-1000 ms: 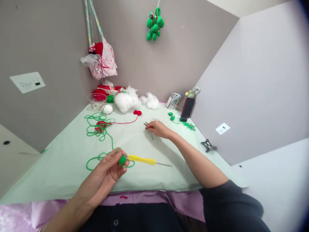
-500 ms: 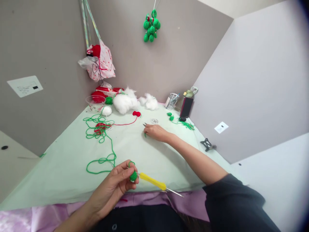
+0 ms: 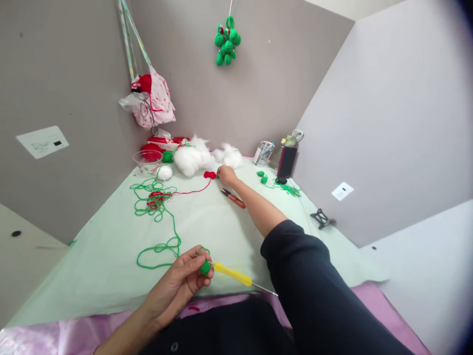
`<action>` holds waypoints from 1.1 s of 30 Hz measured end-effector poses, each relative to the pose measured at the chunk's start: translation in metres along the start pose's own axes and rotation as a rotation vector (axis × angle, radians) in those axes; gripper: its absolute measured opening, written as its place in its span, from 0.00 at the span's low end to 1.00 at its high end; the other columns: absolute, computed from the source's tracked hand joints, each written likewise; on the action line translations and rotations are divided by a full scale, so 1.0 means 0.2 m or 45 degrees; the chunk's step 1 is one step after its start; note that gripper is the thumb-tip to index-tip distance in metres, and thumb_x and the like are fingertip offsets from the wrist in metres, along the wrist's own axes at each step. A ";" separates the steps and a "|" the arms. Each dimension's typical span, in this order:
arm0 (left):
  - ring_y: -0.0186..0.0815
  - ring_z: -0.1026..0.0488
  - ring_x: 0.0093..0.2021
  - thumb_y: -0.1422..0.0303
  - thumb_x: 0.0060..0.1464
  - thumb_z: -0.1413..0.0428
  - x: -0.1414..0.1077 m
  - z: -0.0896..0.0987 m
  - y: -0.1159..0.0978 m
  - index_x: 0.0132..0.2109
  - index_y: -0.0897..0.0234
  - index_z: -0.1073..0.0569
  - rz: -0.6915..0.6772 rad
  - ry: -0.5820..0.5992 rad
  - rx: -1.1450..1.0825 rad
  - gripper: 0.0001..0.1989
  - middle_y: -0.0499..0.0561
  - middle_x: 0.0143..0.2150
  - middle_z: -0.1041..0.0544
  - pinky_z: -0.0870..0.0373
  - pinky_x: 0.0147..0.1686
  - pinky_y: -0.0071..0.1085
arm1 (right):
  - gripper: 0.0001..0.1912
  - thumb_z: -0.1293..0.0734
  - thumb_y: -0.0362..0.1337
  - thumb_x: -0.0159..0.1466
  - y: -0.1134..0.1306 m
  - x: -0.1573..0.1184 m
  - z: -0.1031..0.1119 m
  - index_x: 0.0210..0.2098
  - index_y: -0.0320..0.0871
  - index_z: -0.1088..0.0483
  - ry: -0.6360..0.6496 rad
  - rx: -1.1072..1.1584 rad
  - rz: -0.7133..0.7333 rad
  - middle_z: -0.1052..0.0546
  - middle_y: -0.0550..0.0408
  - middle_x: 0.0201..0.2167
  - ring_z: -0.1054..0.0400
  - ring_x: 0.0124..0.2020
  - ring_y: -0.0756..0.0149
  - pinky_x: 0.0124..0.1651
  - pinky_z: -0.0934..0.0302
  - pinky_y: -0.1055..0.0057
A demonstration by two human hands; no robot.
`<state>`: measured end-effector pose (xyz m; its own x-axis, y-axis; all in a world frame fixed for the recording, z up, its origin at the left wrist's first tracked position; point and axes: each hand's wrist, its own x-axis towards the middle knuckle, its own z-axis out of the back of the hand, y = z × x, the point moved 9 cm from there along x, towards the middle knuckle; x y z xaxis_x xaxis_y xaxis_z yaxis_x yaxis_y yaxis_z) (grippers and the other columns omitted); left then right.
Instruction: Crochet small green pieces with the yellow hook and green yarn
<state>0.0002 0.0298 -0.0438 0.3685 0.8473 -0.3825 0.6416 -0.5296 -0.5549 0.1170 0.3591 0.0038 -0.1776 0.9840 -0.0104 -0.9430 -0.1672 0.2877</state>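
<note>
A: Where is the green piece (image 3: 205,267)?

B: Pinched between thumb and fingers of the left hand (image 3: 177,283), over the table's (image 3: 111,276) near edge. A yellow-handled hook (image 3: 232,274) extends right from it, its far metal end free.

A: How is that best held?

B: Probably with a light, steady pinch around piece and hook together; a squeeze could flatten the stitches, and a tilt might let the hook slip. The green yarn (image 3: 153,267), looped to the left, would be better slack.

A: And the right hand (image 3: 226,175)?

B: Stretched to the far side, fingers bent down just right of the red piece (image 3: 210,175). Whether they grip anything, I cannot tell. The snips (image 3: 232,198) lie just nearer, blades pointing left; the forearm would do well to pass clear of them.

A: Any brands or writing?

B: None legible. Marks on the wall plate (image 3: 42,142) at left, the red-and-white box (image 3: 164,142) and the tub (image 3: 148,161) at far left are too small to read.
</note>
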 end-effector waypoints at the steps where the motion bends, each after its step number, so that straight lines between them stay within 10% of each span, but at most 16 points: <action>1: 0.27 0.25 0.26 0.67 0.36 0.20 0.00 0.00 0.00 0.32 0.69 0.23 0.003 0.004 -0.001 0.21 0.46 0.30 0.23 0.25 0.25 0.21 | 0.21 0.30 0.45 0.71 -0.01 0.00 0.01 0.59 0.42 0.29 0.006 -0.005 -0.017 0.24 0.45 0.59 0.25 0.55 0.55 0.56 0.26 0.52; 9: 0.26 0.24 0.27 0.69 0.39 0.21 -0.01 0.03 0.00 0.34 0.69 0.22 0.013 0.013 -0.066 0.19 0.46 0.31 0.24 0.22 0.26 0.19 | 0.22 0.30 0.45 0.71 -0.33 -0.20 0.41 0.59 0.42 0.29 0.039 0.034 -0.087 0.24 0.46 0.59 0.25 0.55 0.55 0.56 0.26 0.52; 15: 0.27 0.22 0.30 0.75 0.49 0.27 -0.04 -0.03 -0.17 0.35 0.68 0.20 -0.145 -0.009 -0.088 0.10 0.46 0.33 0.23 0.19 0.30 0.19 | 0.20 0.31 0.45 0.71 -0.59 -0.66 0.80 0.58 0.43 0.29 -0.385 0.119 0.003 0.24 0.46 0.58 0.25 0.54 0.57 0.55 0.25 0.53; 18: 0.28 0.22 0.30 0.69 0.41 0.22 -0.06 -0.14 -0.30 0.35 0.68 0.19 -0.277 0.031 -0.076 0.17 0.45 0.32 0.23 0.19 0.29 0.20 | 0.15 0.37 0.41 0.75 -0.53 -0.94 0.74 0.42 0.40 0.21 -0.464 0.204 0.049 0.19 0.48 0.36 0.26 0.33 0.66 0.45 0.27 0.62; 20: 0.27 0.23 0.28 0.67 0.38 0.21 -0.06 -0.24 -0.37 0.35 0.68 0.20 -0.334 0.072 -0.039 0.19 0.44 0.30 0.24 0.22 0.26 0.18 | 0.15 0.38 0.39 0.74 -0.37 -1.12 0.62 0.48 0.43 0.20 -0.434 0.296 0.140 0.18 0.52 0.34 0.30 0.25 0.70 0.41 0.28 0.63; 25: 0.20 0.31 0.18 0.65 0.48 0.25 -0.04 -0.44 -0.37 0.35 0.67 0.22 -0.407 0.192 0.116 0.15 0.42 0.29 0.24 0.36 0.16 0.16 | 0.24 0.27 0.44 0.67 0.12 -1.50 0.34 0.62 0.57 0.26 -0.316 1.405 0.643 0.20 0.54 0.41 0.26 0.36 0.66 0.38 0.29 0.67; 33: 0.28 0.22 0.32 0.64 0.58 0.31 -0.01 -0.37 -0.24 0.42 0.61 0.18 -0.451 0.237 0.293 0.07 0.46 0.33 0.19 0.24 0.39 0.24 | 0.04 0.26 0.42 0.67 0.22 -1.51 0.22 0.38 0.50 0.19 -0.552 1.986 0.528 0.24 0.58 0.32 0.29 0.29 0.71 0.34 0.32 0.71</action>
<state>0.0194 0.0566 0.0378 0.2818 0.9594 -0.0120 0.5916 -0.1836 -0.7851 0.1416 0.0563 0.0615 0.0103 0.8790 0.4767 0.3576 -0.4484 0.8192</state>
